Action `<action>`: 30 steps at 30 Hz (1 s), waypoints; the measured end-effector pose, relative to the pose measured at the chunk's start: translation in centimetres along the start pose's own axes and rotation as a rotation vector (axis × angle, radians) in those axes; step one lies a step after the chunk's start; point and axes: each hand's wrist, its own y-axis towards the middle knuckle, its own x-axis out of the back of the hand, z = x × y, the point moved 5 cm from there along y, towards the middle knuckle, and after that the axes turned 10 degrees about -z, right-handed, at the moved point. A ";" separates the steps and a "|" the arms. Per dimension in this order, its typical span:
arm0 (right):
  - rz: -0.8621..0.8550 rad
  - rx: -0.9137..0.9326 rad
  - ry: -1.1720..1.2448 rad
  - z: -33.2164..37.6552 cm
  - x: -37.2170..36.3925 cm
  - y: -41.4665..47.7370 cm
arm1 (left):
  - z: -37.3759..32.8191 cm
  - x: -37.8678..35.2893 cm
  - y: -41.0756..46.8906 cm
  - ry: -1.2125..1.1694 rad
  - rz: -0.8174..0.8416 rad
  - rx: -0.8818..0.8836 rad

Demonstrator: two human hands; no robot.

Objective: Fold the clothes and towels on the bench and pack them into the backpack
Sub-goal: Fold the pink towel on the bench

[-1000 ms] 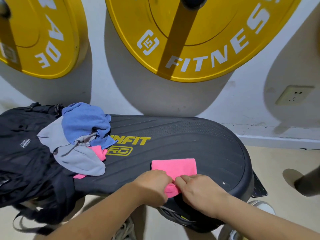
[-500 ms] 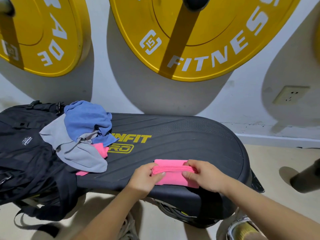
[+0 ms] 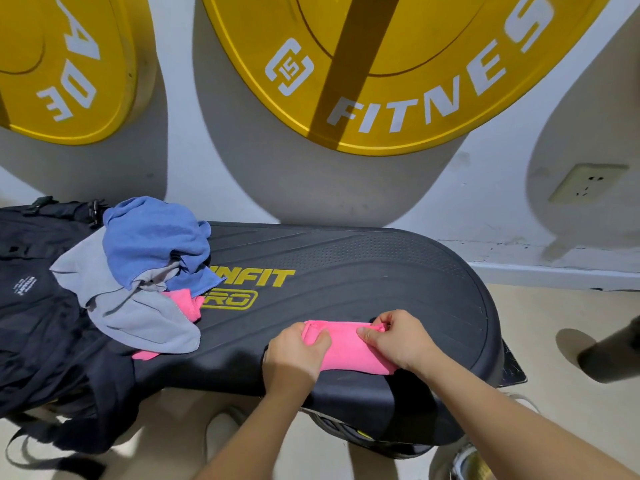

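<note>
I judge the task to be at an early stage. The left hand [image 3: 294,355] and the right hand [image 3: 398,341] each pinch the far edge of 1 pink towel [image 3: 349,351], half folded at the front edge of the bench [image 3: 381,271]. At the left end, a blue cloth [image 3: 156,237], a grey cloth [image 3: 138,317] and another pink piece [image 3: 183,303] lie unfolded, partly on the backpack [image 3: 41,323]. I can see nothing packed in it.

Against the scuffed white wall [image 3: 485,188] hang two yellow weight plates, a big one [image 3: 433,46] and another [image 3: 62,64] to its left, throwing grey shadows, with a socket [image 3: 587,183], a pale skirting [image 3: 554,275] and beige floor [image 3: 540,313] lower down.
</note>
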 end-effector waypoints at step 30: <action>-0.036 0.094 0.356 -0.7 1.9 -1.6 | -5.4 -3.1 -1.6 0.412 -0.016 -0.868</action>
